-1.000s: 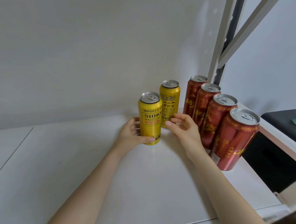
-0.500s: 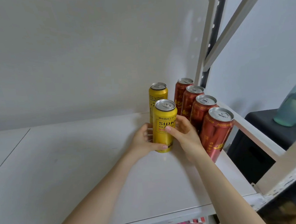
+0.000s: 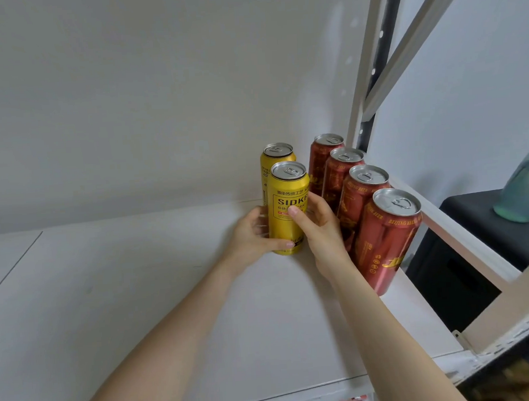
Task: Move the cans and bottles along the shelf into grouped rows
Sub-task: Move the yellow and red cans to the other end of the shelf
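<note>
Two yellow cans stand one behind the other on the white shelf [image 3: 138, 285]. The front yellow can [image 3: 285, 199] is held between both hands. My left hand [image 3: 253, 235] cups its left side with the thumb across the base. My right hand [image 3: 319, 228] presses its right side, thumb on the label. The rear yellow can [image 3: 274, 156] stands just behind it, near the back wall. To the right runs a row of several red cans, from the back red can [image 3: 324, 156] to the nearest red can [image 3: 386, 242], close along my right wrist.
The shelf's upright post [image 3: 364, 85] and diagonal brace rise behind the red cans. Beyond the shelf's right edge sits a black box [image 3: 477, 249] with a teal bottle [image 3: 525, 187] on it. The left part of the shelf is bare board.
Both hands have slid the front yellow can back and to the right, from left of the rear yellow can to directly in front of it. The camera has shifted too.
</note>
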A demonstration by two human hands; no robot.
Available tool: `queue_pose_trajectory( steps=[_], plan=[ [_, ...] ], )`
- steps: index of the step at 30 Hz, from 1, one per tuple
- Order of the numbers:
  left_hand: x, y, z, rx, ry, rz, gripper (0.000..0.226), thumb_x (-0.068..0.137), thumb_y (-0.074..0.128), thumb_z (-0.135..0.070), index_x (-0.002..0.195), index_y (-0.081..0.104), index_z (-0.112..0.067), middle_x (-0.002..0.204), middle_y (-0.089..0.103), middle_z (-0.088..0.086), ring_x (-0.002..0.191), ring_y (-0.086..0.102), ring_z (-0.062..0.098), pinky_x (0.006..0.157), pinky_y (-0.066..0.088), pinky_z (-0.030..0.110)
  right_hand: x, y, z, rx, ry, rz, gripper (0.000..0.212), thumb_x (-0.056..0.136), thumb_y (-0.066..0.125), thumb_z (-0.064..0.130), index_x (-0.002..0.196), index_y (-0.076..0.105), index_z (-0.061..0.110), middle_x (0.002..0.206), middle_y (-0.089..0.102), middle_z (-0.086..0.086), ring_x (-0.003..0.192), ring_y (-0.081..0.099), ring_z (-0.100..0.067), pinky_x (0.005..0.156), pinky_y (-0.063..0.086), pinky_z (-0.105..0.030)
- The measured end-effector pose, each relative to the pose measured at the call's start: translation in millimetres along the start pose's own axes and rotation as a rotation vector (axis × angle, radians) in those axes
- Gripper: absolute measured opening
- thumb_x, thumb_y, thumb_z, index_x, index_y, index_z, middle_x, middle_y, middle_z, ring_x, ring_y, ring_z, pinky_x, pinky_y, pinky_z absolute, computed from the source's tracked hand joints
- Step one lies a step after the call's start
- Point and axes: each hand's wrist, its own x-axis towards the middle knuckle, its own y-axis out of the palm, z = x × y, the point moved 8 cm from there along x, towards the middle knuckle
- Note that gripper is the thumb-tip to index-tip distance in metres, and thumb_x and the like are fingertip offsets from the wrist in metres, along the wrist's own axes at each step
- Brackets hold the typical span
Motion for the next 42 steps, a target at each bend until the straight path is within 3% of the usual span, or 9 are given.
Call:
queue_pose_trajectory(
  steps=[5, 13, 21, 24, 27, 32, 34, 37, 42],
  plan=[
    [8.5, -1.7, 1.1, 0.018, 0.003, 0.002, 0.077, 0.052, 0.091, -0.009, 0.120, 0.056, -0.009, 0.115, 0.069, 0.016, 0.102, 0.070, 0.028, 0.086, 0.059, 0.039, 8.4, 1.6, -1.7, -0.006, -0.003, -0.009, 0.057, 0.078, 0.073, 0.030, 0.131, 0.058, 0.014, 0.122, 0.069, -0.004, 0.116, 0.064, -0.017, 0.097, 0.053, -0.035],
    [8.7, -2.0, -0.4, 0.036, 0.000, 0.016, 0.070, 0.058, 0.091, 0.002, 0.117, 0.056, -0.013, 0.115, 0.068, 0.015, 0.104, 0.069, 0.027, 0.084, 0.059, 0.032, 11.3, 1.0, -2.8, -0.042, -0.002, -0.013, 0.075, 0.068, 0.076, 0.047, 0.132, 0.057, 0.013, 0.124, 0.068, -0.003, 0.117, 0.063, -0.015, 0.101, 0.051, -0.038],
    [4.6, -5.1, -2.2, 0.096, -0.017, 0.020, 0.061, 0.064, 0.089, 0.000, 0.115, 0.059, -0.010, 0.109, 0.071, 0.010, 0.097, 0.071, 0.019, 0.077, 0.056, 0.022, 7.3, -0.4, -5.2, -0.057, 0.027, -0.020, 0.058, 0.081, 0.072, 0.031, 0.134, 0.056, 0.011, 0.128, 0.066, -0.005, 0.118, 0.063, -0.014, 0.098, 0.052, -0.032],
    [-4.5, -14.1, -0.9, 0.125, -0.041, 0.004, 0.058, 0.067, 0.089, -0.004, 0.118, 0.062, -0.009, 0.107, 0.072, 0.011, 0.097, 0.070, 0.019, 0.086, 0.055, 0.026, -1.4, -4.4, -8.4, -0.108, 0.053, -0.049, 0.052, 0.088, 0.072, 0.027, 0.135, 0.054, 0.012, 0.130, 0.064, -0.003, 0.122, 0.059, -0.013, 0.103, 0.049, -0.036],
    [-20.8, -26.1, -2.0, 0.192, -0.080, -0.032, 0.056, 0.069, 0.088, -0.008, 0.119, 0.064, -0.011, 0.108, 0.068, 0.006, 0.104, 0.064, 0.015, 0.094, 0.048, 0.026, -20.8, -10.5, -10.6, -0.179, 0.095, -0.121, 0.065, 0.083, 0.073, 0.041, 0.138, 0.051, 0.015, 0.132, 0.062, -0.002, 0.125, 0.056, -0.012, 0.108, 0.045, -0.043],
    [-63.2, -54.8, -15.8, 0.582, 0.036, -0.106, 0.056, 0.081, 0.081, -0.022, 0.132, 0.058, -0.013, 0.133, 0.059, 0.001, 0.127, 0.052, 0.015, 0.102, 0.035, 0.021, -75.4, -2.6, 12.2, -0.572, 0.016, -0.034, 0.060, 0.093, 0.066, 0.035, 0.145, 0.043, 0.016, 0.143, 0.052, 0.001, 0.132, 0.048, -0.014, 0.113, 0.038, -0.039],
    [-86.6, -61.3, -18.9, 0.749, 0.084, -0.105, 0.060, 0.087, 0.074, -0.030, 0.140, 0.051, -0.014, 0.145, 0.050, 0.002, 0.137, 0.043, 0.018, 0.109, 0.033, 0.026, -98.7, 4.2, 24.1, -0.794, -0.092, 0.010, 0.062, 0.094, 0.061, 0.042, 0.148, 0.040, 0.017, 0.148, 0.048, -0.001, 0.135, 0.044, -0.018, 0.111, 0.035, -0.035],
    [-129.9, -66.2, -20.3, 0.927, 0.080, -0.116, 0.063, 0.092, 0.065, -0.038, 0.147, 0.043, -0.015, 0.158, 0.034, 0.008, 0.148, 0.026, 0.024, 0.116, 0.027, 0.037, -129.7, 12.2, 27.4, -1.186, -0.093, 0.047, 0.075, 0.090, 0.038, 0.062, 0.150, 0.036, 0.018, 0.155, 0.041, -0.005, 0.136, 0.043, -0.027, 0.108, 0.036, -0.044],
    [-202.5, -69.3, -33.7, 1.133, 0.134, -0.168, 0.070, 0.086, 0.043, -0.052, 0.137, 0.054, -0.006, 0.148, 0.045, 0.024, 0.138, 0.042, 0.041, 0.109, 0.037, 0.054, -181.8, 19.4, 44.7, -1.464, -0.198, 0.076, 0.076, 0.089, 0.033, 0.062, 0.147, 0.044, 0.013, 0.150, 0.047, -0.015, 0.134, 0.048, -0.037, 0.103, 0.042, -0.054]
  ],
)
